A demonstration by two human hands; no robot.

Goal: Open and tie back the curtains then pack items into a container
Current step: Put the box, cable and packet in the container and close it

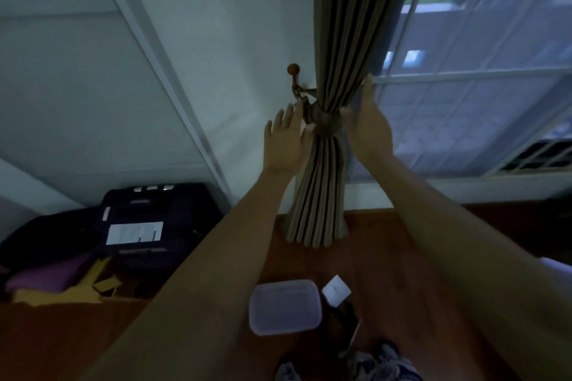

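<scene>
A striped brown curtain (pixel 346 40) hangs gathered at the window's left edge. A fabric tieback (pixel 328 124) cinches it and runs to a wooden-knobbed wall hook (pixel 294 71). My left hand (pixel 286 139) is open just left of the tieback, fingers spread, thumb close to the band. My right hand (pixel 368 124) is open on the curtain's right side, fingers pointing up along the fabric. A clear plastic container (pixel 284 306) with its lid on lies on the wooden floor below.
A white card and dark items (pixel 339 294) lie right of the container. Dark suitcases (pixel 145 223) and purple and yellow cloth (pixel 58 281) sit at the left against a white wardrobe. The window (pixel 479 71) fills the right.
</scene>
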